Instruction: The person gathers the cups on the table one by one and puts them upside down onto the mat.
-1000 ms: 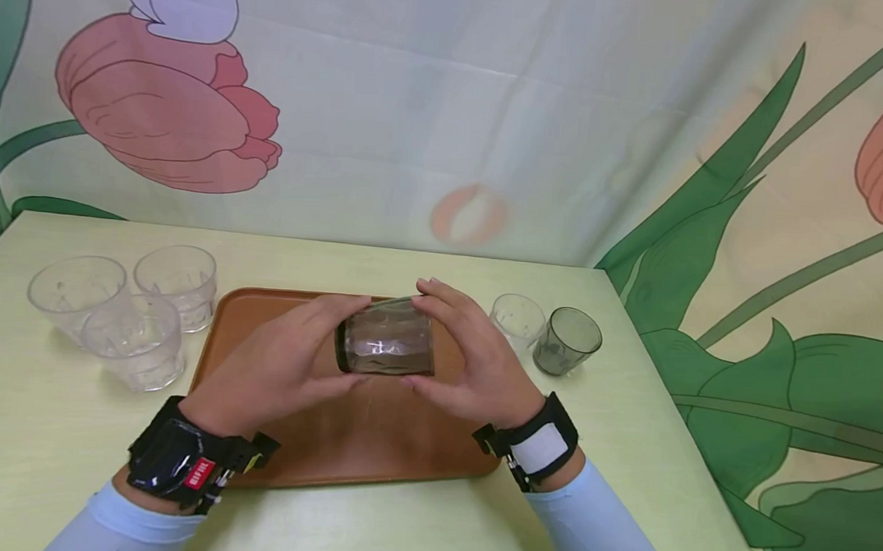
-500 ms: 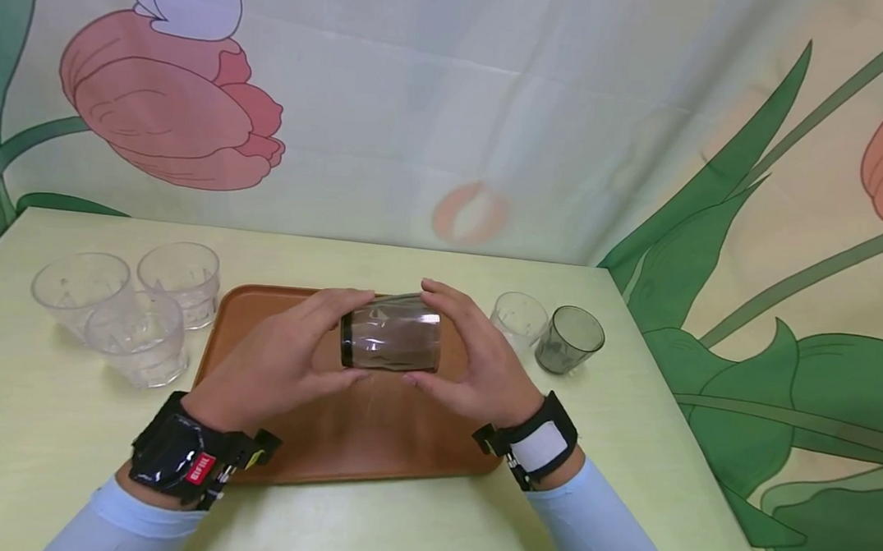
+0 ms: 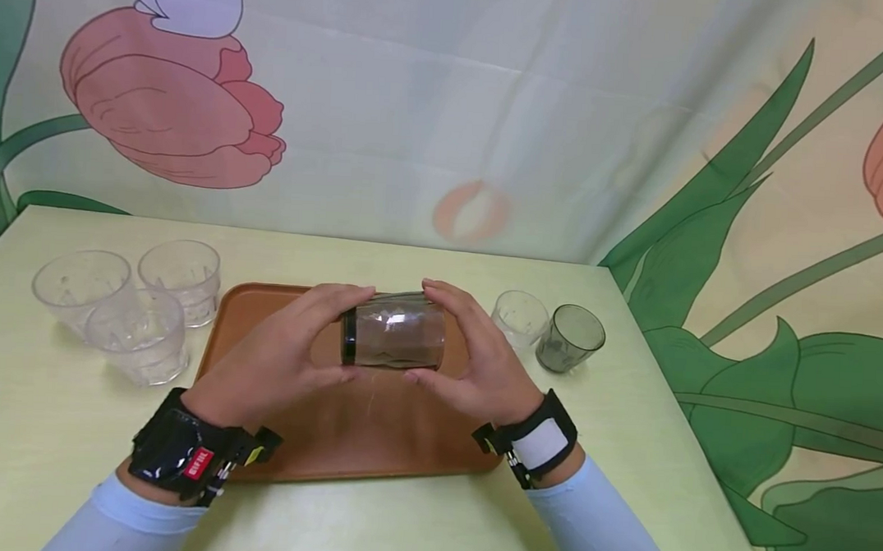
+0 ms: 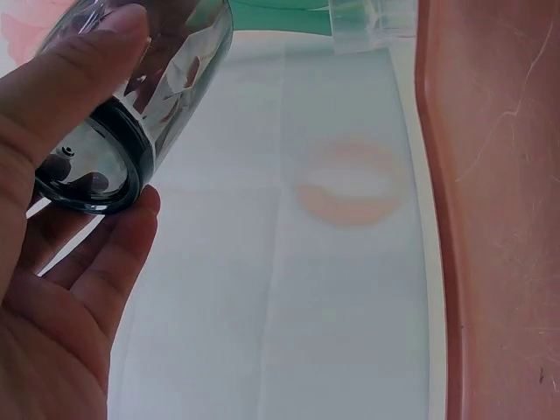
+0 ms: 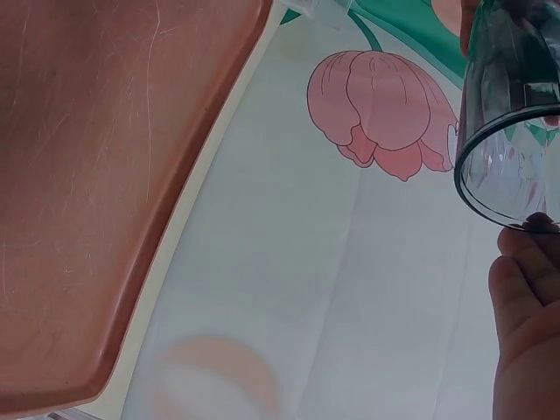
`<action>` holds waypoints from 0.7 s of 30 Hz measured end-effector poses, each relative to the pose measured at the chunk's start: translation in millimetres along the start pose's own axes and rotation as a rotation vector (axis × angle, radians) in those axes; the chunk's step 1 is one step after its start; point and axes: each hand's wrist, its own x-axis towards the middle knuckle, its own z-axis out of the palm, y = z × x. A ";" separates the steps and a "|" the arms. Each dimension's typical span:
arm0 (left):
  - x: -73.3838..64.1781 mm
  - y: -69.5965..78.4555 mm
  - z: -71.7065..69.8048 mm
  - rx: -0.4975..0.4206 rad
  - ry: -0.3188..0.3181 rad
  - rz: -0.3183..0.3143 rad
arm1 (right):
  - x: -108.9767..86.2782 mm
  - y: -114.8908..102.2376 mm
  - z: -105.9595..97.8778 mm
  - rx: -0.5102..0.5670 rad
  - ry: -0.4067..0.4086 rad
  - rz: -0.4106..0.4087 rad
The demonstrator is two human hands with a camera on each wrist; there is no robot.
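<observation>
A smoky grey drinking glass lies sideways in the air above the brown tray. My left hand grips its thick base end, thumb below and fingers above in the head view. At the rim end, my right hand holds it between thumb and fingers. The left wrist view shows the dark base of the glass against the thumb. In the right wrist view its open rim faces the camera, with fingertips touching the edge.
Several clear glasses stand upright left of the tray. To the right of it are a small clear glass and another smoky grey glass, close together. A printed curtain hangs behind the pale table.
The glass has shifted slightly to the right and turned a little on its side between both hands. The hands keep their hold; the other glasses and the tray stay put.
</observation>
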 end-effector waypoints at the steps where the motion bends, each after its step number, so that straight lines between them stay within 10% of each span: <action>1: 0.0 0.3 -0.1 0.000 -0.004 -0.004 | -0.3 0.0 0.0 0.004 -0.002 0.004; 21: -1.8 -0.4 -3.9 0.018 0.034 0.086 | -2.2 5.4 3.4 -0.030 -0.071 0.045</action>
